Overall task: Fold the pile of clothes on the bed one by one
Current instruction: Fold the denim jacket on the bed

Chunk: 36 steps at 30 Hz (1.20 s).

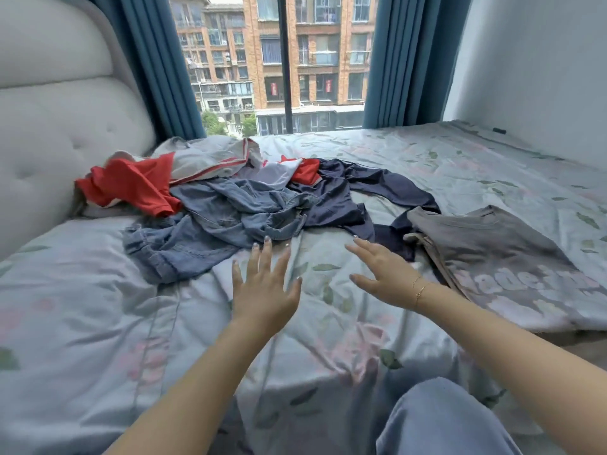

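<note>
A loose pile of clothes lies across the middle of the bed: a red garment at the left, a grey and white one behind it, crumpled blue denim in front, and a dark navy piece to the right. A grey T-shirt with pale lettering lies flat at the right. My left hand hovers with fingers spread, its fingertips at the denim's near edge. My right hand reaches forward, fingers straight, just left of the grey T-shirt. Neither hand holds anything.
A padded grey headboard rises at the left. Blue curtains frame a big window behind the bed. A white wall stands at the right. My knee in light blue trousers shows at the bottom.
</note>
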{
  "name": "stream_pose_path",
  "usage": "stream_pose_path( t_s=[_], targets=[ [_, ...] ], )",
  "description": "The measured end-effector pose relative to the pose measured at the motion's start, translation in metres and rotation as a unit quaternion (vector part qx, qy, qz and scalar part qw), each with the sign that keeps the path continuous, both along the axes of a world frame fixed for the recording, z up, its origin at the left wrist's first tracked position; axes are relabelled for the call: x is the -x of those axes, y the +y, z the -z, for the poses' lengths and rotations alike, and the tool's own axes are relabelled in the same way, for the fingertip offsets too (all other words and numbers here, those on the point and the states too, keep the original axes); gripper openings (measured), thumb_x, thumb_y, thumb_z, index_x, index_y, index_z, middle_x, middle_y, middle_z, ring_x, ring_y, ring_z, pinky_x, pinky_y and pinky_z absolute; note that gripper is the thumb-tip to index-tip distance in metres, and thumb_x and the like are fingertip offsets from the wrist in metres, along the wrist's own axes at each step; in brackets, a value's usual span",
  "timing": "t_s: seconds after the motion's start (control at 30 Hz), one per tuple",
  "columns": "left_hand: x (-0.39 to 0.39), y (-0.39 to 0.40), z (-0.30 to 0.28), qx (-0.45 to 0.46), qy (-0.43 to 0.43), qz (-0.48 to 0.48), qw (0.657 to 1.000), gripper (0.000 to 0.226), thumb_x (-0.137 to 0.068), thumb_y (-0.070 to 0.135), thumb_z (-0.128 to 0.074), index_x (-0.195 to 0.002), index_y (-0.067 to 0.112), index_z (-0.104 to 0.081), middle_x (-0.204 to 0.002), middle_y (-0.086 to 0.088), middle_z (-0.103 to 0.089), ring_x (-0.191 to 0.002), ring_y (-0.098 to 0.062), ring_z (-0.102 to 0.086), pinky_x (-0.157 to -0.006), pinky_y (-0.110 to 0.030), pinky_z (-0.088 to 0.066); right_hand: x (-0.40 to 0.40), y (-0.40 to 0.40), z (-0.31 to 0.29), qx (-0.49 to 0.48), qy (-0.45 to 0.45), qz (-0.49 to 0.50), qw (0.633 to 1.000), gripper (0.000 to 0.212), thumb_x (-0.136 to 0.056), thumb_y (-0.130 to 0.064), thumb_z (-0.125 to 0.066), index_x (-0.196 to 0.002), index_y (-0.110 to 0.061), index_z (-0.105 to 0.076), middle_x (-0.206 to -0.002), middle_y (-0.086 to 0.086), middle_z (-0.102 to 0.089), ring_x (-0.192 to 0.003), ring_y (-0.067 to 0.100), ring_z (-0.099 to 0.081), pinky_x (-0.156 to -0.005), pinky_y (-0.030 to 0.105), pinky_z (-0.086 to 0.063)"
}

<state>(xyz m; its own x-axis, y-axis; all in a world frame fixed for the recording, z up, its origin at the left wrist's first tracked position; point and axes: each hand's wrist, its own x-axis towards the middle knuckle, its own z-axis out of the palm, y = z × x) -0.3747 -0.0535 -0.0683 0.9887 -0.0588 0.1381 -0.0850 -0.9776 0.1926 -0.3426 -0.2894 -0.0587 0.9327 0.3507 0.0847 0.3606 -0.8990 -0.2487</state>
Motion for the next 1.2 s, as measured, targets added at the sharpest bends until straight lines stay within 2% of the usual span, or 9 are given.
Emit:
stream_pose_path(
  t_s=[0.2,0.33,0.5,0.7,0.77,0.9,1.0,1.1,1.2],
  targets=[
    [0.001,0.104,0.022,0.054,0.011,-0.122,0.991,0.065,-0.098,0.049,-0.034,-0.154,0.032,-0.007,-0.163,-0.002,0.009,-0.149,-0.021,0.01,-0.118,-0.051,0.005,-0.024,0.117,0.017,0.017,0.027,-0.063,0.997,0.061,-0.094,-0.033,-0.054,-0.149,-0.025,-0.03,-0.16,-0.001,-0.018,-0.146,0.018,-0.018,-0.117,0.033,-0.021],
    [-0.002,0.132,0.041,0.085,0.05,-0.17,0.98,0.067,-0.098,0.048,-0.037,-0.155,0.028,-0.008,-0.163,-0.005,0.008,-0.15,-0.023,0.007,-0.12,-0.049,0.001,-0.052,0.157,0.029,0.022,0.017,-0.053,0.998,0.058,-0.094,-0.033,-0.053,-0.148,-0.023,-0.033,-0.158,-0.001,-0.023,-0.142,0.021,-0.025,-0.113,0.035,-0.028],
    [-0.023,0.141,0.043,0.119,0.031,-0.167,0.978,0.067,-0.097,0.043,-0.042,-0.154,0.028,-0.011,-0.163,-0.002,0.003,-0.149,-0.021,0.003,-0.12,-0.046,-0.002,-0.122,0.182,0.055,-0.031,0.022,0.021,0.999,0.056,-0.092,-0.029,-0.055,-0.144,-0.017,-0.037,-0.152,0.001,-0.03,-0.132,0.023,-0.039,-0.1,0.04,-0.044],
    [-0.038,0.135,0.039,0.133,0.073,-0.165,0.975,0.066,-0.098,0.043,-0.041,-0.154,0.027,-0.009,-0.163,-0.002,0.005,-0.149,-0.021,0.004,-0.12,-0.045,-0.003,-0.196,0.198,0.081,-0.111,0.046,0.145,0.982,0.066,-0.093,-0.029,-0.056,-0.149,-0.009,-0.028,-0.156,0.009,-0.022,-0.134,0.027,-0.04,-0.103,0.036,-0.037],
    [-0.039,0.129,0.032,0.113,0.049,-0.15,0.981,0.064,-0.098,0.044,-0.039,-0.153,0.029,-0.011,-0.163,0.0,0.003,-0.149,-0.02,0.002,-0.12,-0.043,-0.005,-0.21,0.204,0.09,-0.12,0.028,0.155,0.98,0.056,-0.092,-0.029,-0.057,-0.141,-0.007,-0.04,-0.146,0.01,-0.035,-0.125,0.028,-0.048,-0.096,0.034,-0.038],
    [-0.043,0.122,0.027,0.104,0.032,-0.13,0.986,0.063,-0.099,0.043,-0.039,-0.153,0.028,-0.012,-0.163,-0.001,0.001,-0.149,-0.021,0.0,-0.12,-0.043,-0.007,-0.214,0.21,0.097,-0.177,-0.036,0.165,0.97,0.033,-0.093,-0.033,-0.059,-0.106,-0.004,-0.057,-0.115,0.012,-0.053,-0.105,0.031,-0.054,-0.077,0.033,-0.035],
    [-0.042,0.12,0.028,0.109,0.049,-0.122,0.985,0.064,-0.099,0.041,-0.04,-0.154,0.026,-0.011,-0.162,-0.002,-0.001,-0.148,-0.021,-0.001,-0.12,-0.042,-0.008,-0.203,0.206,0.088,-0.274,-0.099,0.142,0.946,0.025,-0.091,-0.027,-0.061,-0.083,-0.005,-0.051,-0.092,0.008,-0.049,-0.084,0.028,-0.051,-0.07,0.034,-0.034],
    [-0.039,0.119,0.022,0.138,0.027,-0.105,0.984,0.063,-0.098,0.039,-0.043,-0.153,0.027,-0.016,-0.162,-0.001,-0.005,-0.148,-0.019,-0.004,-0.12,-0.038,-0.009,-0.178,0.2,0.064,-0.335,-0.187,0.073,0.921,0.022,-0.086,-0.014,-0.064,-0.075,-0.007,-0.045,-0.083,0.005,-0.045,-0.072,0.015,-0.039,-0.068,0.029,-0.033],
    [-0.035,0.125,0.012,0.166,-0.017,-0.094,0.982,0.06,-0.097,0.035,-0.046,-0.152,0.027,-0.023,-0.161,0.001,-0.013,-0.146,-0.019,-0.011,-0.119,-0.035,-0.012,-0.146,0.198,0.032,-0.376,-0.231,0.01,0.897,0.021,-0.079,-0.008,-0.06,-0.071,-0.005,-0.041,-0.081,0.005,-0.042,-0.07,0.015,-0.035,-0.066,0.024,-0.032]
  ],
)
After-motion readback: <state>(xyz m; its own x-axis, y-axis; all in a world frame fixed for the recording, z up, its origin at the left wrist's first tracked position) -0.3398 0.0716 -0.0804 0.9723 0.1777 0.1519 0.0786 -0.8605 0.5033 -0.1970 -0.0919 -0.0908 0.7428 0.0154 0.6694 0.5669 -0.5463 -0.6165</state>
